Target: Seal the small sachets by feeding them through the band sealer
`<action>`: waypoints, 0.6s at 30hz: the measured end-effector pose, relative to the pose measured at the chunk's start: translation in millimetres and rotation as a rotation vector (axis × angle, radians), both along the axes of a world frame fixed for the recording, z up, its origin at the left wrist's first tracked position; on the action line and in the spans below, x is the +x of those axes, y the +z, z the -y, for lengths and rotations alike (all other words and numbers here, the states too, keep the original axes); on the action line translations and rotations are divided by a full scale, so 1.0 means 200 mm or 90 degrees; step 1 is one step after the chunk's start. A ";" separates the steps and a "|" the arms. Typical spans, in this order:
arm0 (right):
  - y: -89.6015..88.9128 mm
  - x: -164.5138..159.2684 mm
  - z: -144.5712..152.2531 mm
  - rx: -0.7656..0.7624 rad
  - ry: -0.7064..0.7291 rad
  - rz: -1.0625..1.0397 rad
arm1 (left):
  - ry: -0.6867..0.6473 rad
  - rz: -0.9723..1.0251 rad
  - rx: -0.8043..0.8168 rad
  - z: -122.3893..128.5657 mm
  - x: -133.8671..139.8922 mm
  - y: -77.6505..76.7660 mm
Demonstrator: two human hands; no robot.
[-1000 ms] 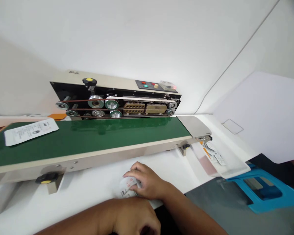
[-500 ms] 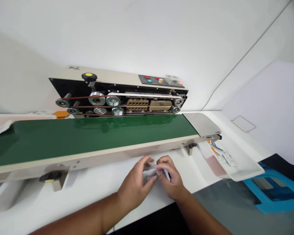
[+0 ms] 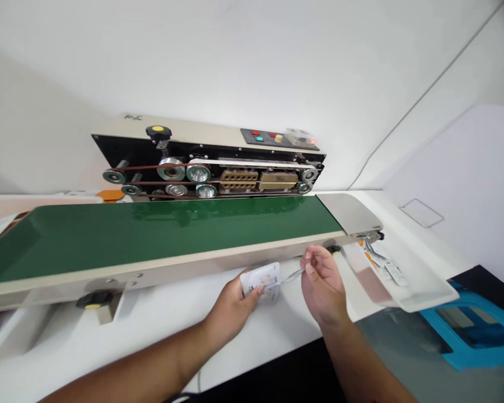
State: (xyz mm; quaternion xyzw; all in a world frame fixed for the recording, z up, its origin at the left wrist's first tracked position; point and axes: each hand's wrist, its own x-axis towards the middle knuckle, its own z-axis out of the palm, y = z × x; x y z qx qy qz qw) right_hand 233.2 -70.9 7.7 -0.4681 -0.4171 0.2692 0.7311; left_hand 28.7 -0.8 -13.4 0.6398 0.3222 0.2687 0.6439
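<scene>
My left hand [image 3: 233,299] grips a small white pouch [image 3: 260,277] with faint reddish and dark print, thumb in front and fingers behind. To the right of it, my right hand [image 3: 324,285] pinches the end of a thin greyish strip [image 3: 293,275] between thumb and fingertips. The strip reaches to the pouch's right side; whether it is joined to it I cannot tell. Both hands are over the white table, just in front of the conveyor's near rail. Beyond them lies the green conveyor belt [image 3: 185,229] of a band sealing machine [image 3: 210,162].
At the right, a white tray [image 3: 428,296] holds several white and orange packets [image 3: 384,263]. A blue plastic stool [image 3: 474,330] stands below it. A black knob [image 3: 94,300] juts from the conveyor's front left. More packets [image 3: 0,228] lie past the belt's left end.
My hands have moved apart: the right one went right and up, drawing out the thin strip. The pouch in my left hand now shows its printed face. The view has shifted slightly.
</scene>
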 end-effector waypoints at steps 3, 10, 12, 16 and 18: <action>0.05 0.03 -0.02 -0.005 -0.096 0.012 | 0.016 0.008 -0.024 0.00 0.01 0.00; 0.06 0.01 -0.02 -0.059 -0.236 -0.107 | -0.079 0.115 -0.072 0.00 -0.01 0.06; 0.06 -0.02 -0.02 -0.067 -0.240 -0.112 | -0.131 0.145 -0.013 0.01 -0.01 0.08; 0.05 -0.10 -0.02 -0.108 -0.167 -0.076 | -0.207 0.167 0.004 0.03 -0.02 0.09; 0.04 -0.13 -0.01 -0.149 -0.078 -0.055 | -0.198 0.168 -0.046 0.03 -0.01 0.08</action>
